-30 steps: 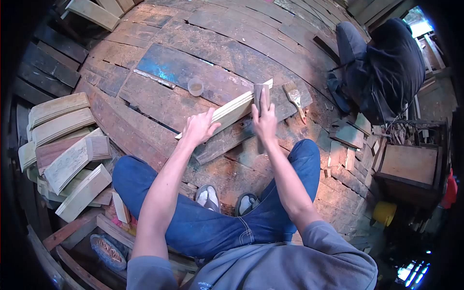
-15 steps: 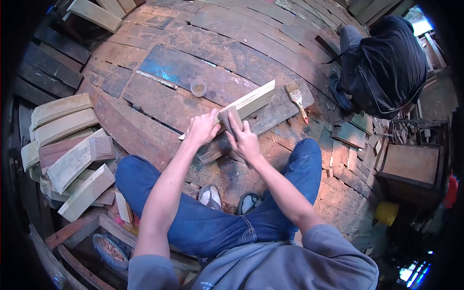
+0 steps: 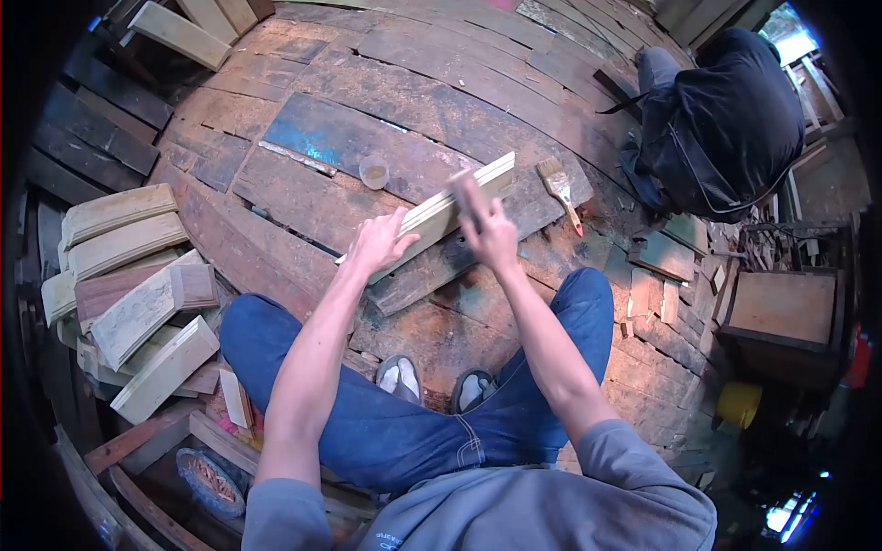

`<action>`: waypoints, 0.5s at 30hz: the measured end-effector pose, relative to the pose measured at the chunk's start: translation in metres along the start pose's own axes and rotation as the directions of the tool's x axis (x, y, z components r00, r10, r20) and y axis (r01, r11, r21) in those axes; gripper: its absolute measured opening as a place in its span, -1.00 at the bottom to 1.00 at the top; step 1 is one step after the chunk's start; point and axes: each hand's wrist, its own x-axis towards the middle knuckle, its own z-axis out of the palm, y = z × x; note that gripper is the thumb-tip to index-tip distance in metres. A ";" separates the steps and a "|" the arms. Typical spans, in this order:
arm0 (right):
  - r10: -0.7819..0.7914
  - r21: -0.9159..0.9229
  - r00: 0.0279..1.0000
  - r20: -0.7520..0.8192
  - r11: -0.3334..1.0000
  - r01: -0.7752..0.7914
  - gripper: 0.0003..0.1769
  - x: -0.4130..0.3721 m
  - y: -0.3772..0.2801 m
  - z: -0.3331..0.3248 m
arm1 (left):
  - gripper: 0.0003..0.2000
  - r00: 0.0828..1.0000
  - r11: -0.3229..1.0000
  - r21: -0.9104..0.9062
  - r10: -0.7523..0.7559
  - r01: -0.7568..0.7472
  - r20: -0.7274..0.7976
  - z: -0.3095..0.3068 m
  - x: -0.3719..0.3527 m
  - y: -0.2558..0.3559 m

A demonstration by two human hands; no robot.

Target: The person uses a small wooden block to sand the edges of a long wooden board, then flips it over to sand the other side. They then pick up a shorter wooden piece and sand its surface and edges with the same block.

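I sit cross-legged on a worn plank floor. A long pale moulded wood strip (image 3: 432,216) lies slanted in front of my knees. My left hand (image 3: 377,243) presses on its near left end and holds it down. My right hand (image 3: 485,225) is blurred with motion and grips a small sanding pad (image 3: 462,186) against the middle of the strip. A dark scrap plank (image 3: 418,275) lies under the strip.
A paintbrush (image 3: 558,184) lies right of the strip and a small plastic cup (image 3: 374,171) behind it. Curved moulding pieces (image 3: 129,275) are stacked at my left. Another person in dark clothes (image 3: 726,119) crouches at the far right. A wooden box (image 3: 781,312) and yellow container (image 3: 738,404) stand right.
My right hand has slid the sanding pad back up along the strip, away from my left hand, after moving down toward it. My left hand stays on the strip's end.
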 end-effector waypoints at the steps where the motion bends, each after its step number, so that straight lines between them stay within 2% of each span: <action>1: 0.069 0.018 0.996 -0.065 0.998 -0.068 -0.21 0.004 0.000 0.001 | -0.53 0.998 0.996 -0.080 -0.046 0.050 0.046 0.004 0.001 0.002; 3: 0.200 0.069 0.961 -0.192 0.979 -0.190 -0.22 0.015 -0.004 0.008 | -0.51 0.982 0.961 -0.227 -0.128 0.158 0.142 0.010 -0.001 0.007; 5: 0.152 0.190 0.983 -0.099 0.973 -0.131 -0.24 -0.003 -0.012 0.013 | -0.49 0.977 0.954 -0.256 -0.113 0.158 0.181 0.014 -0.003 0.009; 6: 0.103 0.090 0.993 0.065 0.990 -0.109 -0.25 -0.011 -0.019 0.000 | -0.48 0.976 0.944 -0.288 -0.110 0.162 0.189 0.017 -0.003 0.004; 7: 0.086 -0.013 0.985 0.150 0.996 -0.085 -0.25 -0.016 -0.022 -0.008 | -0.48 0.974 0.934 -0.316 -0.103 0.164 0.200 0.019 -0.003 -0.003; 9: 0.166 0.026 0.946 0.278 0.983 -0.181 -0.28 -0.021 -0.022 -0.029 | -0.46 0.957 0.921 -0.336 -0.107 0.198 0.271 0.020 -0.002 -0.010; 11: 0.232 -0.039 0.912 0.339 0.972 -0.232 -0.22 -0.022 -0.016 -0.039 | -0.45 0.948 0.937 -0.293 -0.101 0.193 0.302 0.015 0.002 -0.009; 12: 0.268 -0.072 0.891 0.366 0.963 -0.260 -0.18 -0.023 -0.013 -0.041 | -0.45 0.949 0.923 -0.335 -0.084 0.189 0.302 0.016 0.004 -0.012; 14: 0.230 -0.012 0.954 0.192 0.973 -0.232 -0.08 -0.033 -0.001 -0.028 | -0.46 0.950 0.886 -0.424 -0.057 0.189 0.306 0.022 0.002 -0.016; 15: 0.205 0.016 0.974 0.101 0.978 -0.208 -0.02 -0.035 0.006 -0.021 | -0.45 0.941 0.912 -0.360 -0.075 0.199 0.330 0.019 0.002 -0.013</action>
